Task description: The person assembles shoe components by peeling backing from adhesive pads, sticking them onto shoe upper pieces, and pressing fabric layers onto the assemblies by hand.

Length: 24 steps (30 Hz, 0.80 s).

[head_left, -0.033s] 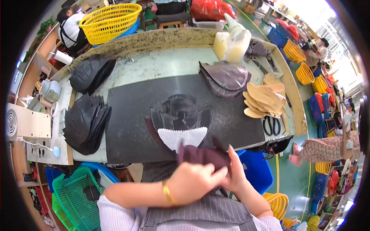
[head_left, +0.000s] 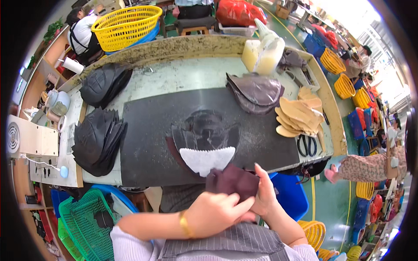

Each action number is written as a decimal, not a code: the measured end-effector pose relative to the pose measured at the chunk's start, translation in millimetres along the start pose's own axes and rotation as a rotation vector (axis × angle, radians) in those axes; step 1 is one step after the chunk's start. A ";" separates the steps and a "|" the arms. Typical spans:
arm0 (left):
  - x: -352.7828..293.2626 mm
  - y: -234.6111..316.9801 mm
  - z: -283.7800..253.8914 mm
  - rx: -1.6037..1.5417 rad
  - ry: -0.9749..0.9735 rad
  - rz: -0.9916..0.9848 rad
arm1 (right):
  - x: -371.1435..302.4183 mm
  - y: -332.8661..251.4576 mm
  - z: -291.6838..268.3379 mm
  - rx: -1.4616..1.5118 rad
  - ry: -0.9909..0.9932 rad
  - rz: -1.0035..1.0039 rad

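Note:
Above my lap, just past the near edge of the bench, both hands grip a dark maroon piece of soft material (head_left: 235, 182). My left hand (head_left: 223, 211), with a gold bracelet at the wrist, has curled fingers at its lower edge, slightly blurred. My right hand (head_left: 264, 195) pinches its right side, thumb pointing up. Beyond them, a white curved piece with a toothed edge (head_left: 207, 159) lies on a black mat (head_left: 270, 145). It adjoins a shiny, dark, shaped patch (head_left: 204, 126); whether that is a separate piece or residue is unclear.
Black cut pieces are stacked at the left (head_left: 98, 141) and far left (head_left: 104, 85). Dark brown pieces (head_left: 257, 91), tan pieces (head_left: 300, 114), black-handled scissors (head_left: 307, 145) and a yellowish plastic container (head_left: 263, 54) occupy the right. A green basket (head_left: 85, 217) stands below left, a blue bin (head_left: 289, 195) below right.
The maroon piece has turned to show a broader face and sits slightly lower, leaving more of the white piece uncovered. My left hand has shifted slightly down.

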<state>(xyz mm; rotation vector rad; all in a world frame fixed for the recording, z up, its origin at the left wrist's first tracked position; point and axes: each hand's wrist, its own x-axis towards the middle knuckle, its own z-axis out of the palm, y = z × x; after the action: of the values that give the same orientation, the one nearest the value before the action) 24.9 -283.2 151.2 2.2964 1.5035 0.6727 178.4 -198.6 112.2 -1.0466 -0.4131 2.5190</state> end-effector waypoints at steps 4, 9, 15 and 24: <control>-49.3 -35.6 19.6 -0.782 0.311 -0.512 | 16.6 -8.6 -7.9 0.254 -0.239 -0.016; -29.2 -57.6 57.4 -2.242 -0.034 -0.715 | 23.7 -13.1 9.7 0.355 -0.333 0.045; -13.8 -72.4 50.5 -2.292 0.404 -0.689 | 22.5 -13.7 0.5 0.177 -0.171 -0.135; 6.4 -132.0 31.8 -1.369 1.062 -0.683 | 94.1 -39.7 16.0 -0.482 0.076 -0.590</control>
<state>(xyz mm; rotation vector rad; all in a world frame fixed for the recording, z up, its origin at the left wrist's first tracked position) -57.3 -224.9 60.0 0.3142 1.2239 1.9545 114.9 -123.0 81.6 -0.9862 -1.1575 1.8844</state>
